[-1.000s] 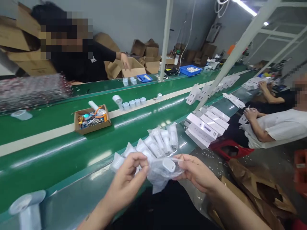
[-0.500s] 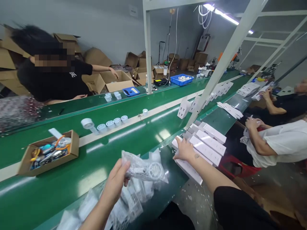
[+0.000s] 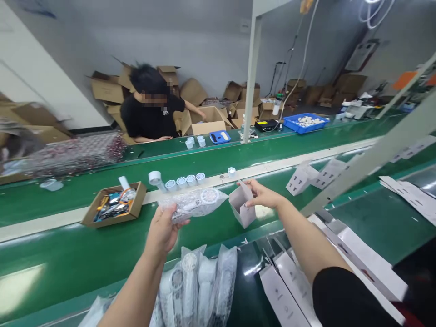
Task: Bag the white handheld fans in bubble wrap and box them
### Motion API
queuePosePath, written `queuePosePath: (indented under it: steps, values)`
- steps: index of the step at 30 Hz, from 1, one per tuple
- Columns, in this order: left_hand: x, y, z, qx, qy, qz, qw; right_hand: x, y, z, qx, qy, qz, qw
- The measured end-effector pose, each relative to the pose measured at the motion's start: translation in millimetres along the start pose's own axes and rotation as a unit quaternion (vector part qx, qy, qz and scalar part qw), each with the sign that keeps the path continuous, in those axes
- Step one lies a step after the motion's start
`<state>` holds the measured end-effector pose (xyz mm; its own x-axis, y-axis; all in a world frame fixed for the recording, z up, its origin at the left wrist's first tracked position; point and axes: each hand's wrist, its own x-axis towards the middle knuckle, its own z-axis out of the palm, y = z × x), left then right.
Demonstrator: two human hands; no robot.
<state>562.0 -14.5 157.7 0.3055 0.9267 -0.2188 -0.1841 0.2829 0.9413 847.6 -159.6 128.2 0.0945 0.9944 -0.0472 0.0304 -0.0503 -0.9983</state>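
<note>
Dim grey room, pale glare on green surfaces, softly blurred edges

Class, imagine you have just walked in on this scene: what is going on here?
At a green work line, the left hand holds a plastic-wrapped white device, while the right hand holds a white box close to the packet's tip. The packet is outside the box. More wrapped devices lie at the near edge, beside flat-lying white cartons. Across the line, a person in black has an arm reaching to an open cardboard box.
</note>
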Motion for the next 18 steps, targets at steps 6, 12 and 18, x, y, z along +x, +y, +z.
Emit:
queuePosePath:
  steps: [6,12,18]
  values:
    - [22,-27,29.1,-0.001,0.019,-0.042,0.999,49,56,-7,0.039,-0.001,0.028,0.999]
    - [21,-54,58.8,-0.002,0.046,-0.143,0.989,-2,59,17,-0.087,0.183,0.026,0.979]
    - [16,-57,66.6,-0.029,0.034,-0.181,0.982,10,70,40,-0.282,0.150,-0.004,0.948]
